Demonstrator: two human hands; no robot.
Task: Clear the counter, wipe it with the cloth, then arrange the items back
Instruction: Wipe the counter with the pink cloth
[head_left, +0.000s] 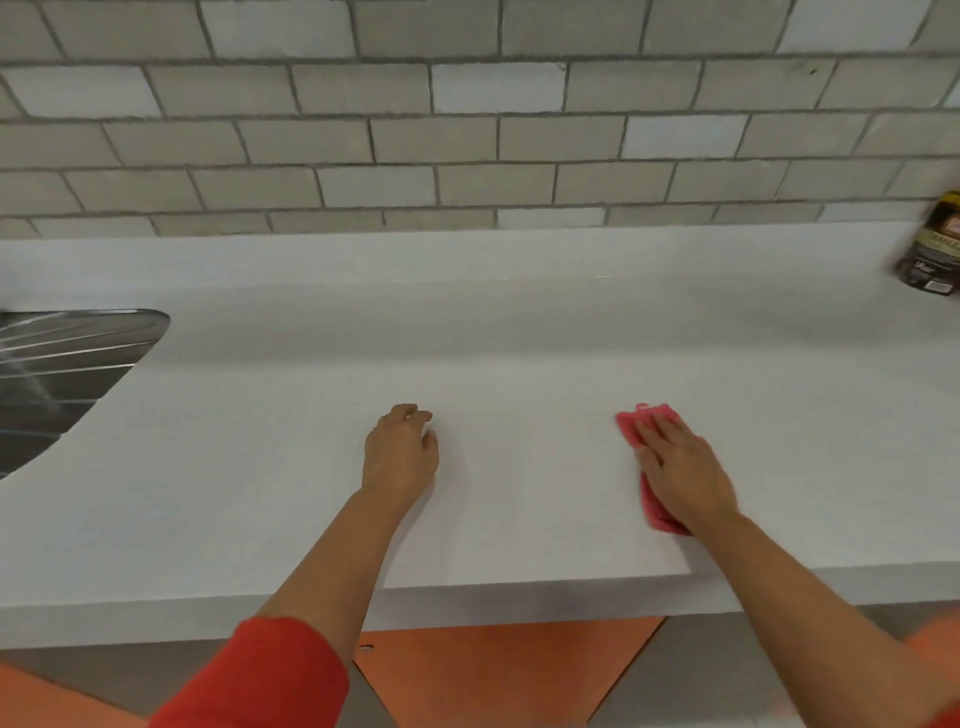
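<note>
A pink cloth (636, 422) lies flat on the white counter (493, 338), right of centre near the front edge. My right hand (678, 467) presses on the cloth with straight, spread fingers and covers most of it. My left hand (400, 452) rests on the bare counter to the left of the cloth, fingers loosely curled, holding nothing. A dark brown packet (930, 249) with a yellow top stands at the far right edge of the view, by the tiled wall.
A steel sink drainer (62, 374) is set into the counter at the left. A grey tiled wall (467, 130) runs along the back. Orange and grey cabinet fronts (498, 670) show below the counter's front edge.
</note>
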